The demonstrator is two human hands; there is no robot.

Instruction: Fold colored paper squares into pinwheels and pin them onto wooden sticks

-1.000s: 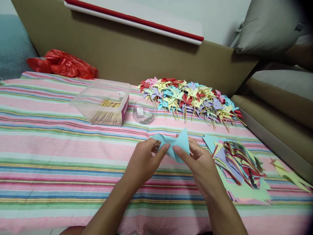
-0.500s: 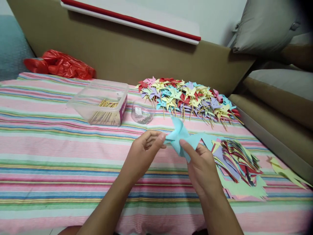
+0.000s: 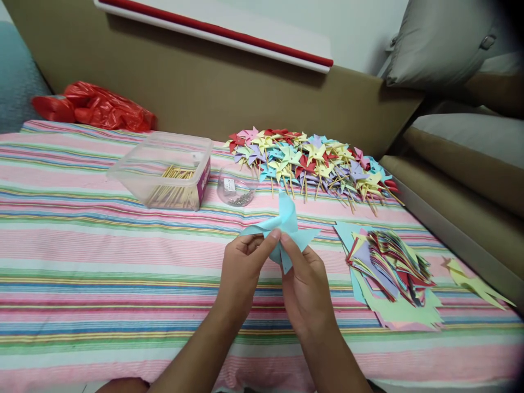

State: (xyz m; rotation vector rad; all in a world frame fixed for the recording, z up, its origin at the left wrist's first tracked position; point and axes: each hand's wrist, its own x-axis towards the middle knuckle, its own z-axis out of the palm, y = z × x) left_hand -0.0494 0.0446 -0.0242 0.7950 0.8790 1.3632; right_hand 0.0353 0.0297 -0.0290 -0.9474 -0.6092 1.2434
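A light blue paper pinwheel (image 3: 289, 218) is held up between both hands, its folded blades fanning outward. My left hand (image 3: 244, 266) pinches it from the left, thumb pressed near the centre. From the right, my right hand (image 3: 305, 278) grips it too, its thumb tip meeting the left one at the middle. The fingers behind the paper are partly hidden. No stick shows on this pinwheel. Beyond the hands stands a round clear container (image 3: 236, 188) with small metal pieces inside. To its left is a clear plastic box (image 3: 135, 174) of thin wooden sticks (image 3: 174, 188).
Many finished pinwheels (image 3: 315, 161) on sticks lie heaped at the back. Right of my hands sits a stack of coloured cut paper (image 3: 399, 273), with a yellow paper piece (image 3: 470, 281) beyond it. A red plastic bag (image 3: 96, 106) rests at the back left. Cushions (image 3: 462, 147) border the right side.
The pinwheel has turned and shifted slightly left. My right hand has moved left, and both thumbs now meet at its centre. The view has shifted slightly.
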